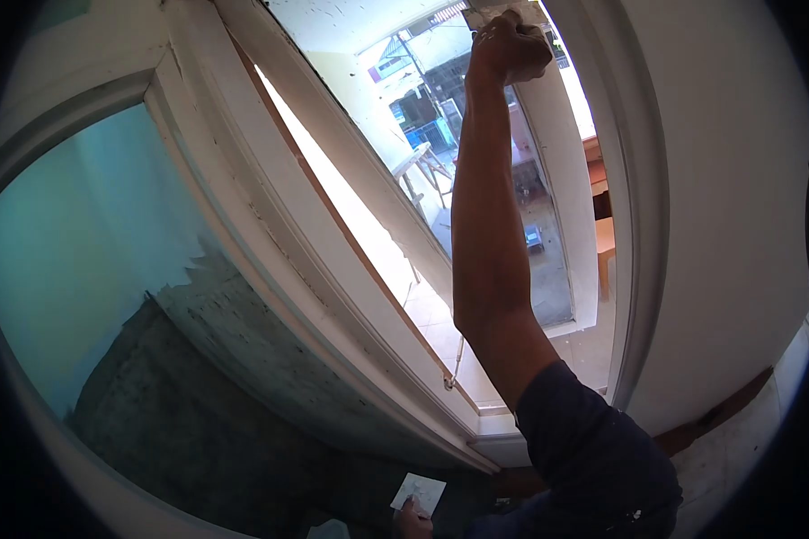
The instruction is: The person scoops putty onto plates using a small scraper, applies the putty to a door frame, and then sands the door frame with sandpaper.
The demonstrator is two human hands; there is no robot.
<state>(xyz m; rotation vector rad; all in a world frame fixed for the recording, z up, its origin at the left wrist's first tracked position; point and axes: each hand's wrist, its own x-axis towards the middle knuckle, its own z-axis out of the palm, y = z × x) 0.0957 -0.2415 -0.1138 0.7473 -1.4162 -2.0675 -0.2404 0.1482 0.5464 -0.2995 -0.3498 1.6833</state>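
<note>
My right hand (512,49) is raised at the end of an outstretched arm, at the upper end of the white-framed glass window sash (562,198). Its fingers are curled closed, and what they hold, if anything, cannot be made out. Low in the view, my left hand (412,521) grips a small white square plate (418,494) by its near edge. Whitish smears show on the plate's face. Part of the left hand is cut off by the bottom of the view.
A pale window frame (306,260) with worn paint runs diagonally on the left. Beside it, a wall panel (90,207) is pale blue-green above dark grey. A white surface (737,207) stands on the right. Through the window show a trestle (427,166) and orange-brown furniture (605,238).
</note>
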